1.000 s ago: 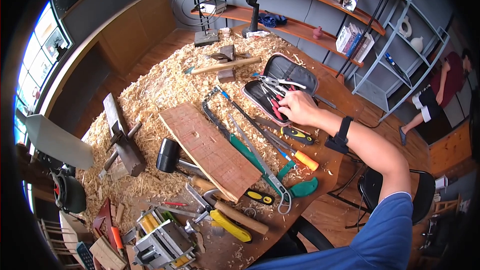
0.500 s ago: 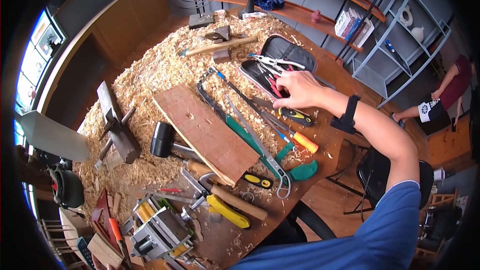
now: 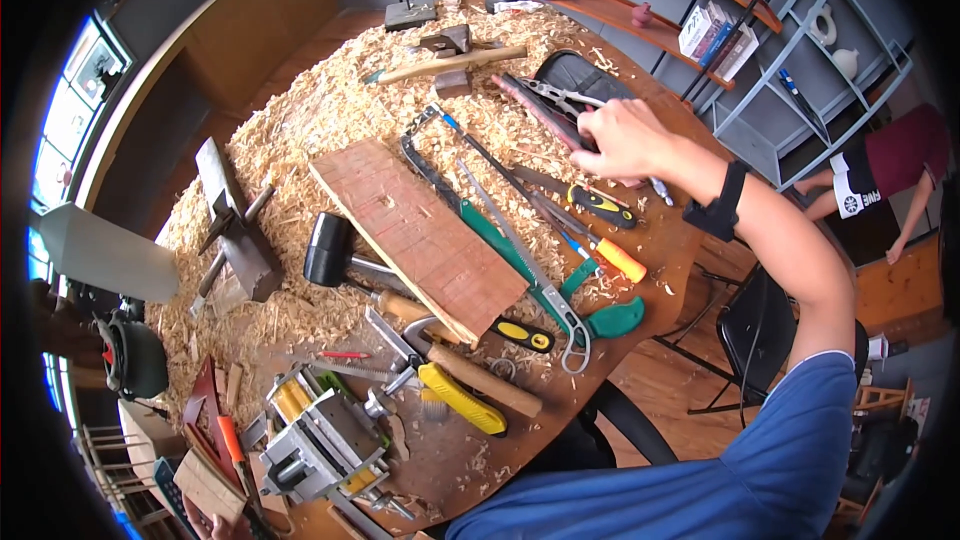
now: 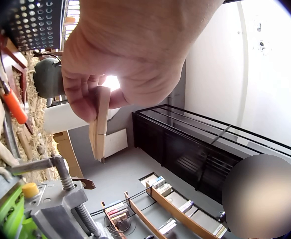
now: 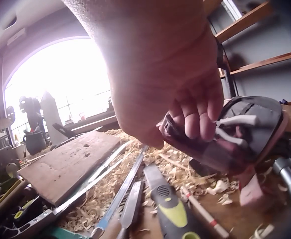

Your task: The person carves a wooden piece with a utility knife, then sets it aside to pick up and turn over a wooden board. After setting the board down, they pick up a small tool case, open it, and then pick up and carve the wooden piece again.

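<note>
My right hand (image 3: 628,140) grips the near side of a black zip tool pouch (image 3: 540,108) with red trim, its fingers curled over the edge in the right wrist view. That side of the pouch stands tilted up, and the far flap lies on the table. Pliers with pale handles (image 5: 239,121) show inside; the other tools are mostly hidden by the raised side and my hand. At the lower left of the head view, my left hand (image 3: 208,524) holds a flat wooden block (image 3: 212,486). The left wrist view shows thumb and fingers pinching the wooden block (image 4: 100,127).
A yellow-and-black-handled tool (image 3: 602,207), an orange-handled tool (image 3: 620,260) and a green-handled saw (image 3: 612,319) lie near the pouch. Wood shavings surround a brown board (image 3: 415,235), a rubber mallet (image 3: 328,248) and a metal vise (image 3: 325,435). Another person (image 3: 895,165) is at the right.
My right hand has moved from the red-handled tools in the pouch to its near edge, and that side has tipped up. My left hand with the block shows more at the lower left.
</note>
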Demonstrator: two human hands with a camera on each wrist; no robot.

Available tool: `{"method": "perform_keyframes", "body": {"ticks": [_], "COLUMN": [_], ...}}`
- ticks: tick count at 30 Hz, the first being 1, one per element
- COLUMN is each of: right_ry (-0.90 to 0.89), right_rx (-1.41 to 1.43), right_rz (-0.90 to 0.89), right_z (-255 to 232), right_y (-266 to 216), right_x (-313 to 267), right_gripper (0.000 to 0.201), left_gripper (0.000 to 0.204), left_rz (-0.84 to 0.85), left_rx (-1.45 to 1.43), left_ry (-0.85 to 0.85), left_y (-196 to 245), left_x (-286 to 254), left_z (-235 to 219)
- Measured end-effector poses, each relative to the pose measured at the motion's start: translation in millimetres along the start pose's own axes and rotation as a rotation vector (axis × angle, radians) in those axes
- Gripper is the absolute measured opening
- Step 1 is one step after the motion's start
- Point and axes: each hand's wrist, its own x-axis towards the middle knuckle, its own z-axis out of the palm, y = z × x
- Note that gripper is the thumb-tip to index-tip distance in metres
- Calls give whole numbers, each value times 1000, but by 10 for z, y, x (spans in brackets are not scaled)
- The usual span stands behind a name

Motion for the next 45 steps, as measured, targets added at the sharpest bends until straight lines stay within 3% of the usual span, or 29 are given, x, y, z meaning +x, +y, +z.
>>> {"method": "perform_keyframes", "body": {"ticks": [1,3,5,8,11,13,14,16,17,19,21,23,25,27,29,32,34,36,37,38,41,45], "right_ry": [241,324,-21,-399,-471,-527,-458,-271,-250,-309,45,170,228,166,226,379,442,493,535,467,438,483], "right_rx": [-52,60,322,336,452,436,506,389,243,204,24,193,237,17,-58,-292,-115,76,129,197,234,47], "right_rz": [-138,-188,-89,-143,-62,28,84,34,16,104,-87,-182,-354,-498,-578,-698,-593,-374,-301,-220,-219,-372], "right_z": [162,273,193,252,366,338,347,367,320,219,279,81,-75,-92,110,195,-11,-380,-518,-649,-749,-522], "right_y": [-74,-339,-687,-1001,-1071,-994,-910,-707,-680,-711,-823,-1214,-1667,-1994,-2050,-1887,-1746,-1588,-1501,-1401,-1256,-1409], "right_x": [-58,-139,-332,-565,-615,-501,-474,-428,-397,-410,-481,-519,-618,-697,-688,-529,-396,-275,-197,-157,-88,-136], "right_gripper": [35,36,37,39,35,33,31,26,23,25,33,42,45,50,45,20,11,4,7,10,11,11], "left_gripper": [25,21,18,13,14,27,27,65,64,63,62,65,64,64,64,65,66,67,67,67,67,66], "left_rz": [-3,72,46,-16,-65,-5,-11,-375,-377,-376,-390,-371,-376,-345,-353,-332,-345,-361,-364,-367,-368,-366], "left_rx": [7,16,-12,-62,-100,-73,-69,-770,-669,-735,-749,-789,-788,-855,-854,-855,-852,-825,-828,-825,-825,-836], "left_ry": [0,6,22,26,20,4,11,10,41,-15,68,84,86,42,53,40,62,101,100,97,91,75], "left_y": [-1,-35,-74,-38,-14,-42,-43,-22,-32,-106,-85,-91,-133,-106,-57,-137,-176,-181,-209,-247,-237,-218], "left_x": [1,0,-18,-29,-76,-130,-118,-47,-61,-55,-113,-149,-165,-154,-151,-183,-203,-213,-221,-225,-217,-199], "left_z": [-9,-6,-21,-60,-85,-126,-113,-75,-106,-149,-74,-74,-84,-73,-92,-172,-207,-222,-226,-242,-238,-231]}}
